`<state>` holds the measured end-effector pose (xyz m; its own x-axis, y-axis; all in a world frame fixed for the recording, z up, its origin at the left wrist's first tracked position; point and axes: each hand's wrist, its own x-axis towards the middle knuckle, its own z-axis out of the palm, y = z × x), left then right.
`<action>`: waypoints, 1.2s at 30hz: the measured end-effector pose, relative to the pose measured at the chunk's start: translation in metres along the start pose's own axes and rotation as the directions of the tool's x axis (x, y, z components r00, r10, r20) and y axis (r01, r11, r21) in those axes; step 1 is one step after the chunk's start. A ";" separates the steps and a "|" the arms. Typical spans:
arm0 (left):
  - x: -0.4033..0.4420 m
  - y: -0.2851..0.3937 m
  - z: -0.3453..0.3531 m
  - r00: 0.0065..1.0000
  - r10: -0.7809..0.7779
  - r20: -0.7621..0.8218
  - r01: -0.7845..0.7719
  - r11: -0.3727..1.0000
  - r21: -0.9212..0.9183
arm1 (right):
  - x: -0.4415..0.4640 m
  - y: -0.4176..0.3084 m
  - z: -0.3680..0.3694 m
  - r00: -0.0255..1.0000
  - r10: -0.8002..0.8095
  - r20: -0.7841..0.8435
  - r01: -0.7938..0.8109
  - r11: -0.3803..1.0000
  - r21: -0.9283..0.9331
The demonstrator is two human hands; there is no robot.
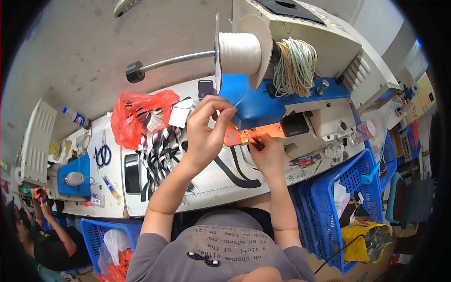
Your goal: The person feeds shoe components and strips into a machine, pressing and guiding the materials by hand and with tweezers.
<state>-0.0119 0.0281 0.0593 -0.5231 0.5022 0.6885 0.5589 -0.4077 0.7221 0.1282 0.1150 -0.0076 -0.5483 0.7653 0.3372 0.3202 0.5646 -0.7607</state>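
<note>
My left hand (209, 129) is raised at the blue machine head (258, 112), thumb and forefinger pinched on a thin white cord (242, 98) leading up toward the white spool (240, 52). Lower and to the right, my right hand (268, 155) is closed on a dark piece that looks like the end of a black strap, beside the orange-lit work area (268, 129). The black strap (237, 178) loops over the table's front between my forearms; where it passes under the machine is hidden. Left of my left hand lies a pile of black and white straps (164, 152).
A red plastic bag (129, 123), a phone (132, 174) and blue-handled scissors (103, 155) lie to the left. Red-handled snips (306, 162) lie right of my right hand. Blue baskets (347, 202) stand at the right. Another person (51, 244) sits at the far left.
</note>
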 end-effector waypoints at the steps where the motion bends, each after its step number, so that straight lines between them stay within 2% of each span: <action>1: 0.000 0.002 -0.001 1.000 -0.009 -0.004 0.009 1.000 -0.022 | 0.002 -0.002 0.001 1.000 -0.005 0.005 0.005 1.000 -0.007; 4: 0.000 0.013 -0.002 1.000 0.016 0.016 -0.015 0.999 -0.029 | 0.007 -0.011 0.002 1.000 -0.005 0.016 0.005 1.000 -0.026; 7: 0.002 0.020 -0.002 0.998 0.057 0.033 -0.056 0.998 -0.009 | 0.011 -0.003 0.013 0.991 -0.131 0.012 0.132 0.986 -0.100; 8: 0.002 0.021 -0.002 0.997 0.068 0.036 -0.068 0.998 -0.003 | 0.011 -0.002 0.014 0.992 -0.127 0.012 0.128 0.983 -0.136; 10: 0.001 0.025 -0.008 0.991 0.029 0.132 -0.031 0.999 0.015 | 0.011 -0.002 0.015 0.993 -0.120 0.013 0.120 0.971 -0.206; 11: 0.000 0.026 -0.010 0.984 0.009 0.180 -0.014 1.000 0.024 | 0.010 -0.002 0.015 0.993 -0.119 0.011 0.119 0.976 -0.183; 13: -0.002 0.026 -0.008 0.991 0.073 0.114 -0.081 0.995 0.065 | 0.010 -0.006 0.013 0.993 -0.116 0.007 0.116 0.984 -0.138; 17: -0.021 0.015 -0.011 0.976 0.210 -0.056 -0.196 0.961 0.195 | 0.007 -0.017 0.013 0.999 -0.004 0.032 0.007 0.996 -0.089; 20: -0.046 -0.004 -0.011 0.987 0.158 -0.036 -0.148 0.967 0.207 | 0.004 -0.022 0.016 0.999 0.046 0.024 -0.044 0.995 -0.087; 24: -0.062 -0.036 -0.007 0.994 0.035 0.104 -0.071 0.924 0.375 | -0.001 -0.012 0.023 1.000 0.015 -0.016 -0.016 0.999 -0.035; 28: -0.065 -0.044 -0.005 0.964 -0.015 0.266 -0.101 0.903 0.418 | -0.008 -0.008 0.026 0.998 -0.050 -0.040 0.049 0.999 -0.015; 35: -0.055 -0.037 -0.007 0.898 -0.037 0.439 -0.205 0.846 0.492 | -0.014 0.007 0.015 0.944 -0.329 0.035 0.331 0.938 -0.101; 36: -0.054 -0.036 -0.007 0.891 -0.038 0.453 -0.219 0.837 0.501 | -0.017 0.011 0.012 0.935 -0.354 0.035 0.355 0.933 -0.061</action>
<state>-0.0079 0.0101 -0.0034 -0.1960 0.8079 0.5557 0.9051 -0.0690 0.4195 0.1319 0.1043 -0.0279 -0.6528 0.5048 0.5648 0.1508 0.8173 -0.5562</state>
